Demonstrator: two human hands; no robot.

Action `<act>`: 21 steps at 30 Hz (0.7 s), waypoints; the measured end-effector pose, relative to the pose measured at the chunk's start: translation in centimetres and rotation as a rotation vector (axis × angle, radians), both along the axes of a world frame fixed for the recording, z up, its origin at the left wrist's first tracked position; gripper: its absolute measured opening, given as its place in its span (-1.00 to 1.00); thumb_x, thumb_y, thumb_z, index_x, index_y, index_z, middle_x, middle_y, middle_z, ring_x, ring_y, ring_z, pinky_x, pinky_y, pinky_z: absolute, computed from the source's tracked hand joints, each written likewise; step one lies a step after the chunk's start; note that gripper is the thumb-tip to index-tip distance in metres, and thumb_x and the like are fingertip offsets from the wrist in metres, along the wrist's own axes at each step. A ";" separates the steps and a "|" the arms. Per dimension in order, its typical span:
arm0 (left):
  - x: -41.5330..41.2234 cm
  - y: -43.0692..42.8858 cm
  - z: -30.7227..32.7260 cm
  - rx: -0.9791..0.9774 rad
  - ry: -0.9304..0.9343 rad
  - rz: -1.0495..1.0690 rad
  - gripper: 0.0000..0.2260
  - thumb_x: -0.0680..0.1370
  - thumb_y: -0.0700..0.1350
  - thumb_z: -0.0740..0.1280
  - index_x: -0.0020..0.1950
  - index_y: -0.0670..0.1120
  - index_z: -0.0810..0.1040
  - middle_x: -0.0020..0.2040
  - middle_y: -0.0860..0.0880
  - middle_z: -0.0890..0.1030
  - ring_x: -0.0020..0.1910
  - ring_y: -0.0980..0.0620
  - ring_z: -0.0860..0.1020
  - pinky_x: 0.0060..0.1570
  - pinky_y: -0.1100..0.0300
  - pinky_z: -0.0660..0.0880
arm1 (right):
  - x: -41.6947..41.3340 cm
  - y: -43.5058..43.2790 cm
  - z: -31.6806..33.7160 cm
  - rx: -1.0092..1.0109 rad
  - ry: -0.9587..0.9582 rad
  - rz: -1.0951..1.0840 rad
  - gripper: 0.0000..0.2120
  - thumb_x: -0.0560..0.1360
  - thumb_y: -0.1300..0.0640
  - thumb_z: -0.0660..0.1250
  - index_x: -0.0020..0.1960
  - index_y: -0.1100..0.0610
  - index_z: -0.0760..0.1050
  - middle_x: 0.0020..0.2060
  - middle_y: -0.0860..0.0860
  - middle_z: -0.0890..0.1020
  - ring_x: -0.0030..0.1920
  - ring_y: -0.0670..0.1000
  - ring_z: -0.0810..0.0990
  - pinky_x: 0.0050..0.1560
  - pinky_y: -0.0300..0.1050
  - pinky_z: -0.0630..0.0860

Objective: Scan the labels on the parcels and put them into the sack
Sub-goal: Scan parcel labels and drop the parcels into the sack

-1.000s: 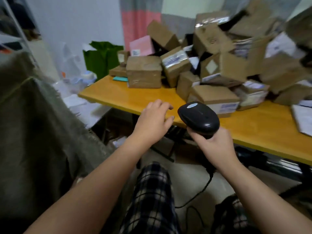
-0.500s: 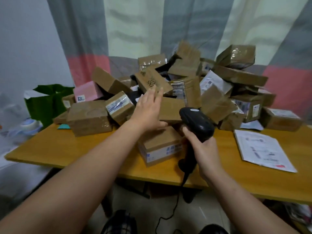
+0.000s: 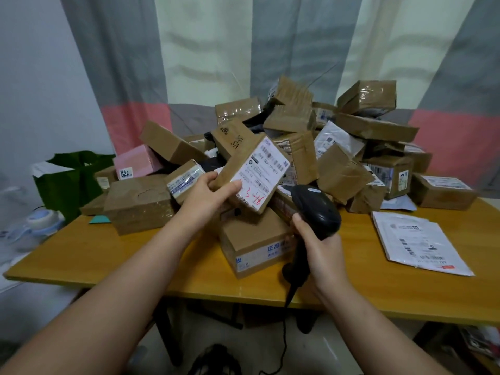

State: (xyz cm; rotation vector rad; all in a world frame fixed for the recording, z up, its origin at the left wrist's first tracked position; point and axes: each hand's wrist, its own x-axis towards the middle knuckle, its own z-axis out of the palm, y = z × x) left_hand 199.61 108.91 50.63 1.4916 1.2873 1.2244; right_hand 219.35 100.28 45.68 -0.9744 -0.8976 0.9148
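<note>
A wooden bench carries a heap of taped cardboard parcels. A green bag stands at its far left corner, and what it holds cannot be told. Above the heap, the left hand grips a labelled parcel with its label facing up. Just beside it, the right hand is wrapped round a black scanner.

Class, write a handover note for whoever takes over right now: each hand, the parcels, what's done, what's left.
Left hand grips a brown cardboard parcel, white label facing up, above the pile of cardboard parcels on the yellow wooden table.
Right hand holds the black handheld scanner beside that label.
Done: one parcel in hand.
Left: scan it, sack it, then the pile. No sack clearly visible.
</note>
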 end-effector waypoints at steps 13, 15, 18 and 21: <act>0.3 -3.1 -1.2 -0.042 -0.069 -0.104 -0.50 0.50 -0.10 0.40 0.39 0.01 0.28 0.04 0.04 0.61 -0.09 0.24 0.62 -0.09 0.34 0.53 | -1.6 0.0 4.1 0.152 -0.091 0.225 -0.78 0.33 -0.02 0.49 -0.06 -0.26 0.65 0.01 -0.12 0.70 0.08 -0.09 0.66 0.05 -0.11 0.58; -0.1 -2.7 -1.0 -0.055 -0.024 -0.128 -0.49 0.46 -0.07 0.45 0.34 0.01 0.31 0.03 0.08 0.59 -0.17 0.35 0.60 -0.24 0.47 0.48 | -1.3 0.2 4.2 0.173 -0.138 0.200 -0.76 0.39 0.03 0.49 -0.10 -0.34 0.64 -0.04 -0.19 0.70 0.04 -0.15 0.66 -0.04 -0.24 0.59; -0.4 -2.5 -0.4 -0.089 -0.046 -0.150 -0.31 0.32 0.19 0.49 0.34 -0.04 0.37 0.09 0.07 0.62 0.01 0.20 0.62 0.04 0.29 0.53 | -0.9 0.4 4.2 0.188 -0.188 0.198 -0.72 0.45 0.10 0.46 -0.11 -0.33 0.64 -0.04 -0.17 0.70 0.06 -0.13 0.66 0.01 -0.20 0.60; -0.6 -2.1 -0.5 -0.064 -0.064 -0.125 -0.35 0.38 0.11 0.47 0.37 -0.10 0.35 0.00 0.08 0.66 -0.02 0.16 0.64 -0.02 0.26 0.56 | -0.7 0.5 4.6 0.145 -0.246 0.176 -0.85 0.44 0.10 0.47 -0.11 -0.16 0.65 -0.07 -0.12 0.71 0.04 -0.14 0.65 0.06 -0.15 0.58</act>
